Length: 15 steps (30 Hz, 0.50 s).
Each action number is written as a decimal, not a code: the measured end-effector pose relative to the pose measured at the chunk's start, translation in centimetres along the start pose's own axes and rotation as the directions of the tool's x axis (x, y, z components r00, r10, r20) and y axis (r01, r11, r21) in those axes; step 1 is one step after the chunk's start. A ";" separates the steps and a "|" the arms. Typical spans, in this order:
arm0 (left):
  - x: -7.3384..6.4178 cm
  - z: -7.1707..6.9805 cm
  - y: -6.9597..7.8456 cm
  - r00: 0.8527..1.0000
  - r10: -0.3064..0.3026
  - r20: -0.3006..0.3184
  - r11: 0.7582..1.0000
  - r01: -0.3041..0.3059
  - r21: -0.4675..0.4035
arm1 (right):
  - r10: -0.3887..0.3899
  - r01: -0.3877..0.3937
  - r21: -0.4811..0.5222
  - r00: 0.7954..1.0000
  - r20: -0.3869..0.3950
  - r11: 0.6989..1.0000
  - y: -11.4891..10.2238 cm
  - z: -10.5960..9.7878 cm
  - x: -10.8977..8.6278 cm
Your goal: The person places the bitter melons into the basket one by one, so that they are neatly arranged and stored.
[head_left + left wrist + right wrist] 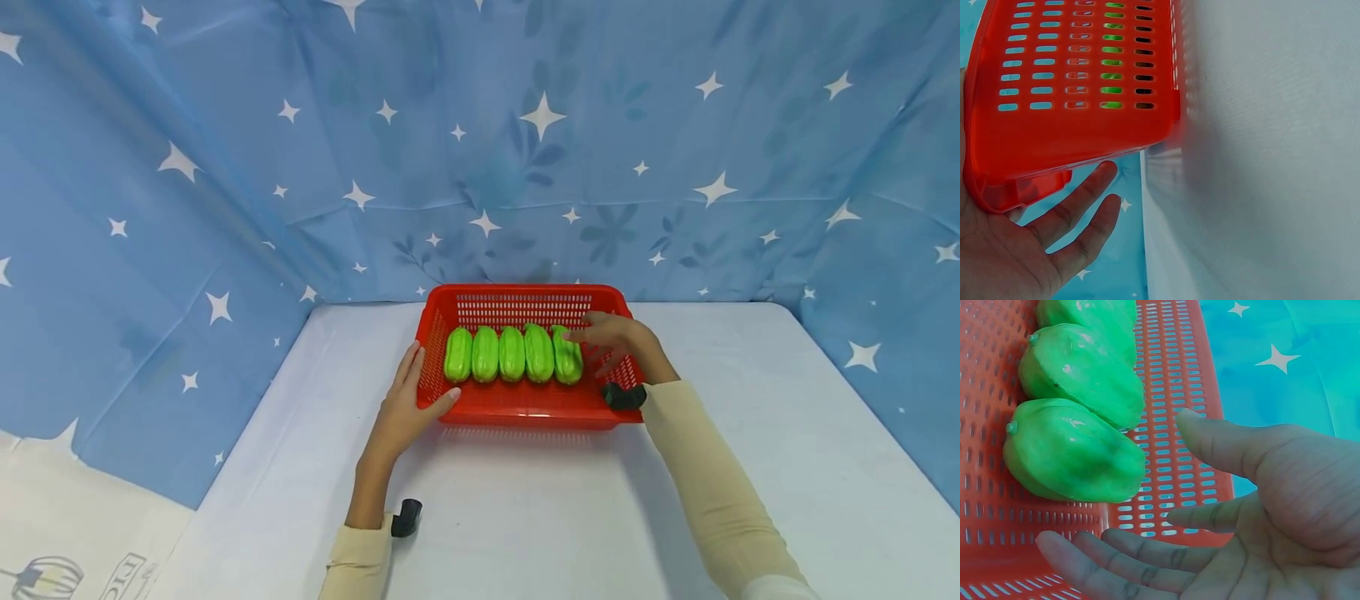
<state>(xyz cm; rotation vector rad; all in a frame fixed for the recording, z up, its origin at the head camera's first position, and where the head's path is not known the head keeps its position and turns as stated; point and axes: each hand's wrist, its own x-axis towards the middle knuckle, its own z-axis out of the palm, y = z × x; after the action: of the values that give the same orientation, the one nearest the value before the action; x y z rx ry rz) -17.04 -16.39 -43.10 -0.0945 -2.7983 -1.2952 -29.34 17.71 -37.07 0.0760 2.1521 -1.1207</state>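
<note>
A red slotted plastic basket [525,408] stands on the white table. Several green papayas [512,354] lie side by side in it, in one row. My left hand [402,417] rests at the basket's left front corner, thumb over the rim and fingers along the outside. In the left wrist view two of its fingers [1088,234] extend loosely past the red wall. Inside the basket's right end is my right hand [618,333], fingers spread and holding nothing. The right wrist view puts the end papaya [1072,453] just beyond its thumb and fingertips.
A blue cloth [480,150] with white stars hangs behind the table and along both sides. The white tabletop [517,517] stretches in front of the basket. Black wrist cameras [407,517] sit on both sleeves. Printed pale cloth [82,533] shows at lower left.
</note>
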 end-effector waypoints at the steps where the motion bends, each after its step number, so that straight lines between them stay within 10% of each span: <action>1: 0.1 0.0 0.0 1.000 0.005 0.002 1.000 -0.005 0.001 | 0.000 0.000 -0.004 1.000 -0.004 1.000 0.0 0.0 0.0; 15: -0.2 0.2 -0.7 1.000 -0.017 0.018 1.000 0.017 0.012 | -0.079 0.080 -0.017 0.996 0.030 0.997 0.7 0.1 -2.0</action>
<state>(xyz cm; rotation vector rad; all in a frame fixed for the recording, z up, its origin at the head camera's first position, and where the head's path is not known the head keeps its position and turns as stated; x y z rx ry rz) -16.90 -16.69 -43.81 -0.0826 -2.8283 -1.2874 -27.51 18.59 -36.41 -0.0345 2.1560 -1.1398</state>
